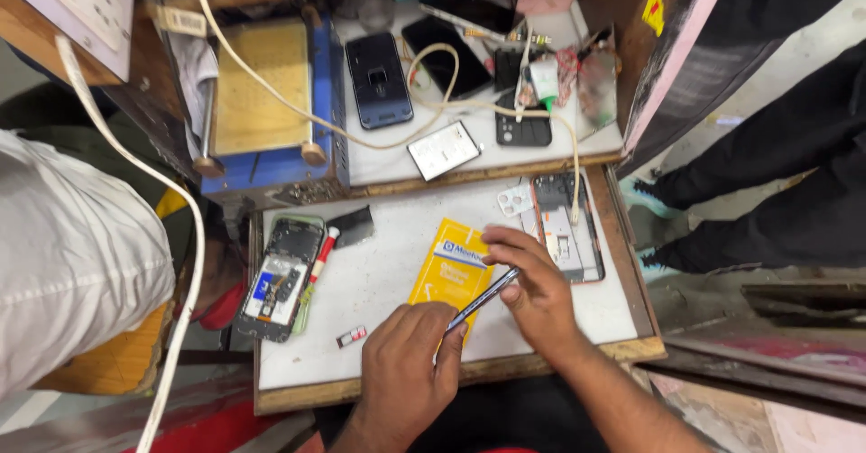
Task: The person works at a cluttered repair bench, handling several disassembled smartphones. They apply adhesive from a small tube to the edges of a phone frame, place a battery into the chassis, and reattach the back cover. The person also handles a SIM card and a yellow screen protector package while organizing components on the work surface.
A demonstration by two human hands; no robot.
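Both hands [469,327] grip 1 thin, dark phone [481,300] edge-on.

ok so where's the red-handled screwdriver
In the head view, the red-handled screwdriver lies on the left of the white worktop, alongside the opened phone.

I see bright, even light from above on the white desk [388,272], with soft shadows under each hand. Edges bend outward, and the corners look slightly blurred, perhaps from head motion.

Thin dark phone [481,300], edge-on, tilted, over yellow packet [448,272]
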